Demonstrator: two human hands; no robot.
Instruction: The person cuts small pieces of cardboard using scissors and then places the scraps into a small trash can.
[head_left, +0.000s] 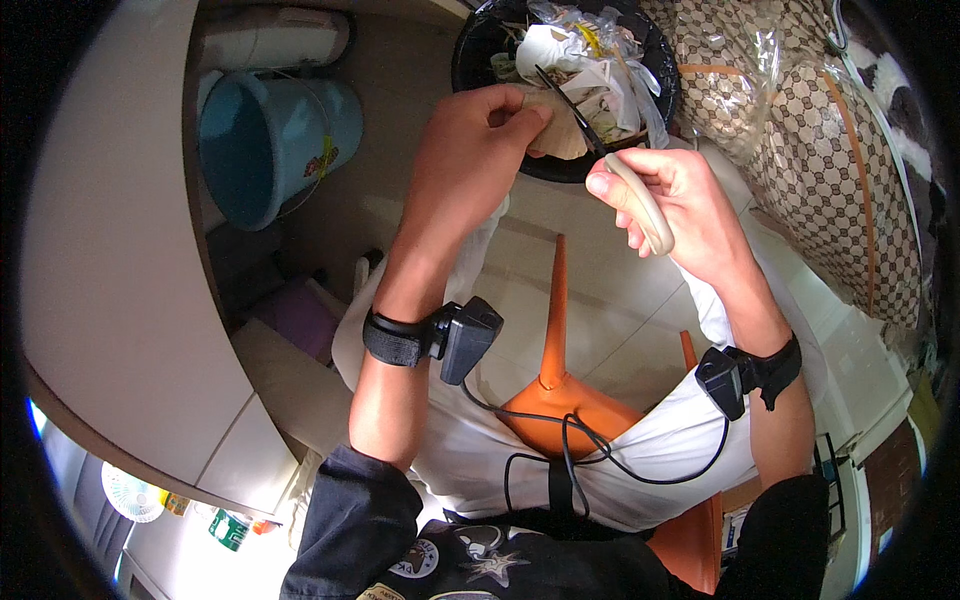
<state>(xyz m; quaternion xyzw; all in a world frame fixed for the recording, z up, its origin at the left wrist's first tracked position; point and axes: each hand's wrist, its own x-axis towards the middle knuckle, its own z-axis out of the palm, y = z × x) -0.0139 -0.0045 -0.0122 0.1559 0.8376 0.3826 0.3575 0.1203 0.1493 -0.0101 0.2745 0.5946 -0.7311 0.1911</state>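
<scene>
My left hand (476, 154) pinches a thin tan piece, perhaps cardboard (559, 127), between thumb and fingers over the near side of a trash bin lined with a black bag (469, 75). To its right, my right hand (675, 195) grips scissors by their pale handle (643, 206). The dark blades (574, 109) point up and left, just beside the tan piece's upper right edge; whether they touch it I cannot tell. Crumpled plastic and white paper scraps (547, 49) fill the bin.
A blue bucket (315, 142) lies on its side at the left, near a pale cabinet (127, 225). Patterned bags (817, 165) stand at the right. An orange chair (570, 412) is between my legs. Black cables (570, 435) run across my lap from the wrist devices.
</scene>
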